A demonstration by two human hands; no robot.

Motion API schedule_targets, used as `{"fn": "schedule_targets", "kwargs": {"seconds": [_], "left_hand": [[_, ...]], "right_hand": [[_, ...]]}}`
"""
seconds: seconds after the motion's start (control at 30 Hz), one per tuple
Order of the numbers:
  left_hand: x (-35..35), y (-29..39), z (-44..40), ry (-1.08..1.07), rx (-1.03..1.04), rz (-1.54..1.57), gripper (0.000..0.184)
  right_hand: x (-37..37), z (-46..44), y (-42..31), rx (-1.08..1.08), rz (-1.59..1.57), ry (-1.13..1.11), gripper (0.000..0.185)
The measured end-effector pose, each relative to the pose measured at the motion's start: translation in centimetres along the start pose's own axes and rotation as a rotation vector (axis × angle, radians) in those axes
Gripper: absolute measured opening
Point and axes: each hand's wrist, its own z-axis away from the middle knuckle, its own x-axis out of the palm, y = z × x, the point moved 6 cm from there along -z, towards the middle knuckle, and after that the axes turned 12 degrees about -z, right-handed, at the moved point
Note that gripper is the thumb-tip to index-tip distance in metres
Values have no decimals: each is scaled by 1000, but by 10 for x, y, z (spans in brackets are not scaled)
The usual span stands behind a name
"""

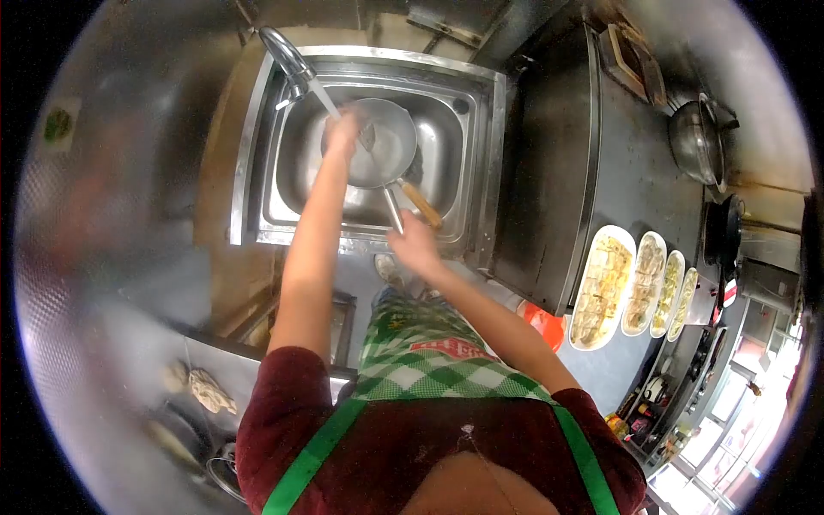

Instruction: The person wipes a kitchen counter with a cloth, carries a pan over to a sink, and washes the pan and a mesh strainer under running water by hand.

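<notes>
A round metal pan (pixel 396 129) sits tilted in the steel sink (pixel 287 163). From the curved tap (pixel 287 56), a stream of water runs down towards my left hand (pixel 342 130). That hand reaches over the pan's left side, its fingers smeared by motion. My right hand (pixel 415 244) is closed around a slim metal handle (pixel 393 211) at the pan's near edge. Beside this handle, a wooden handle (pixel 420 204) sticks out over the sink. A dark flat blade (pixel 367 137) shows inside the pan; I cannot make out which handle it belongs to.
Right of the sink stands a steel counter (pixel 639 172). Along its near end lie several white oval dishes of food, the largest dish (pixel 603 287) closest to me. A metal wok (pixel 697 142) rests farther back. An orange-red bag (pixel 542 326) is below the counter's edge.
</notes>
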Motion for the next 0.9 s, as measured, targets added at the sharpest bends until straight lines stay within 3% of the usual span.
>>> {"fn": "schedule_targets", "kwargs": {"seconds": [0.1,0.23,0.37,0.43,0.57,0.63,0.7,0.73,0.83,0.87,0.9], "left_hand": [[15,-34,10,-170,112,-331,27],[10,-68,39,-49,-101,-78,19],[-13,-38,68,-153,-188,115,18],[-27,-34,73,-199,-201,121,19],[-29,-44,90,-104,-133,-34,26],[-26,-44,88,-16,90,-204,31],[-29,-20,107,105,403,-451,30],[-32,-22,106,108,375,-436,29],[-39,-36,119,45,199,-288,25],[-41,-40,124,24,127,-221,25],[-42,-37,126,-1,52,-129,24]], "right_hand": [[-1,-3,-24,42,71,42,26],[13,-2,-34,13,165,59,28],[30,-20,-26,-239,42,-101,36],[13,-44,-60,-491,158,-10,34],[32,-111,-98,-806,421,16,38],[57,-142,-104,-880,521,-96,44],[64,-163,-116,-838,587,-198,41],[67,-181,-127,-829,621,-238,41],[72,-258,-82,-117,50,-534,44],[80,-283,-51,26,-221,-443,45],[78,-273,-45,-101,-258,-278,45]]}}
